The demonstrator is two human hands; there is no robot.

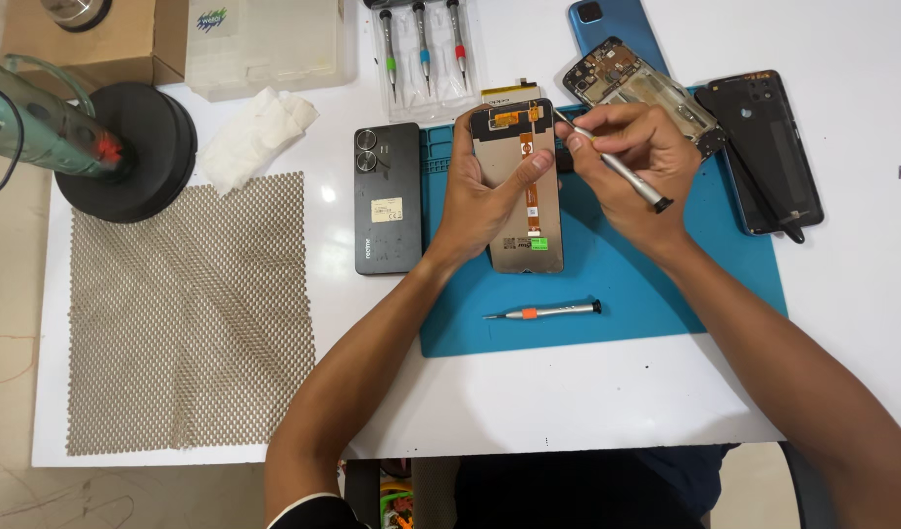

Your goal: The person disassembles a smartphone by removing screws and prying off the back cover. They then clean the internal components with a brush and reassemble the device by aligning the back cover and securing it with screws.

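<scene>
Your right hand (634,162) has its fingers pinched closed around a slim silver screwdriver (617,168), whose tip points up and left to the top edge of the phone screen panel (519,186). Your left hand (480,191) grips that panel from its left side, thumb wrapped over the middle and fingertips curled on the top corner.

The panel faces you with its back side: a flat tan-grey rectangle with a dark rim, an orange ribbon cable running down the centre, an orange patch near the top and a small green sticker near the bottom. It is held just above the blue work mat (607,284), over the mat's upper left part.

On the mat below it lies 1 more screwdriver (543,312) with an orange band. Left of the mat, touching its edge, sits 1 black phone (387,198), back up, with 2 camera rings. At the top, 3 screwdrivers (423,44) stand in a clear case, banded green, blue and red. To the right lie 1 bare phone frame (622,83), 1 blue back cover (612,24) and 1 black back cover (764,147). Far left are 1 mesh pad (186,313), 1 crumpled white cloth (254,132) and 1 round black stand (137,147).
</scene>
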